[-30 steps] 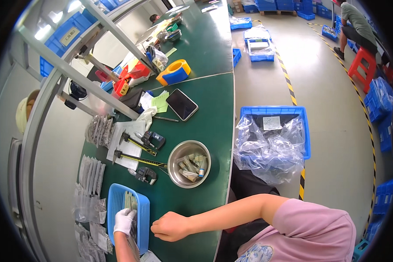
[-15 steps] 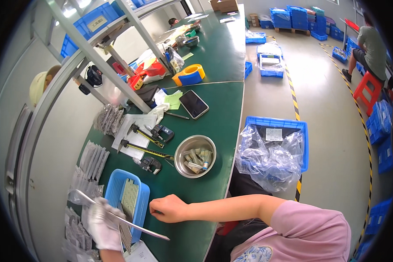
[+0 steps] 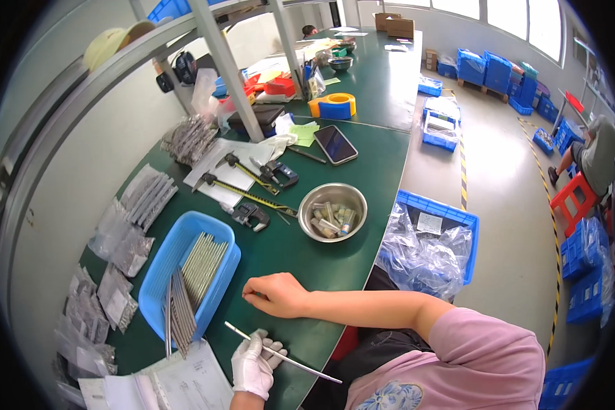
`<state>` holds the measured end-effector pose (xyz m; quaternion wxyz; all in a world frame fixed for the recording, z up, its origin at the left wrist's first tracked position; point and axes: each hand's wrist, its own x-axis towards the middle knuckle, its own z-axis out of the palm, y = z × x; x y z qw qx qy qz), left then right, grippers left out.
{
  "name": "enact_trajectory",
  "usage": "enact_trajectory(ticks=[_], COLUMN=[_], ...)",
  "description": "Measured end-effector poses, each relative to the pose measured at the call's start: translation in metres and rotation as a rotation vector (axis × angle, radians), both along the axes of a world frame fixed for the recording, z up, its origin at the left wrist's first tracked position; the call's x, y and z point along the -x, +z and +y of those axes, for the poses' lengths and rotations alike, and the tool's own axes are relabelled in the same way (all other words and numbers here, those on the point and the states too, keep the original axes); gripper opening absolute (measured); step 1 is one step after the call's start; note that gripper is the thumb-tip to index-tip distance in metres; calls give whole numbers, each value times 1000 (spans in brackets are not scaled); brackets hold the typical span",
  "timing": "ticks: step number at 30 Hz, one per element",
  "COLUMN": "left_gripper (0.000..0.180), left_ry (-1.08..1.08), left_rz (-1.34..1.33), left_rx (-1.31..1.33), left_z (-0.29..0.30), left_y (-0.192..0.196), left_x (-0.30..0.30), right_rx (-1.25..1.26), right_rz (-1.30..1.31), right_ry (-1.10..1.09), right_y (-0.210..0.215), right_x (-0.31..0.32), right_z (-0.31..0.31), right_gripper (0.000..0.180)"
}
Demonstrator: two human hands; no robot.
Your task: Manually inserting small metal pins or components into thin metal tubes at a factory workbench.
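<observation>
A gloved left hand [image 3: 254, 365] closes its grip on a thin metal rod [image 3: 280, 352] held low over the green surface [image 3: 301, 266], just beside a blue tray [image 3: 158, 273] of similar rods. The bare right hand [image 3: 277, 295] rests loosely curled on the surface, holding nothing that can be seen. A steel bowl [image 3: 332, 212] of small parts sits beyond, near calipers [image 3: 249, 203] and a phone [image 3: 335, 144].

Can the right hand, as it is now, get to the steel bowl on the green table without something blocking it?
Probably yes. The right hand rests bare on the green table, and the stretch of tabletop between it and the steel bowl looks free. The blue tray lies off to its left, and the left hand holds a thin metal rod nearer the person.
</observation>
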<state>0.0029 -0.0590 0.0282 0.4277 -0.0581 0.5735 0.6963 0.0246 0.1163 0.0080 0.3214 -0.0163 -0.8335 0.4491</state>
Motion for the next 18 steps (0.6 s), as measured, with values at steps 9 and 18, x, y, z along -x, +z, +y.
enact_trajectory(ticks=[9,18], left_gripper=[28,23], left_ry=[-110,-103], left_rz=[19,-30], left_rx=[-114,-125], left_z=[8,-2], left_y=[6,5], left_x=[5,3], right_rx=[157,129], right_rz=[66,101], right_ry=[63,352], right_y=[8,5], right_x=[6,7], right_z=[4,-18], right_gripper=[10,7])
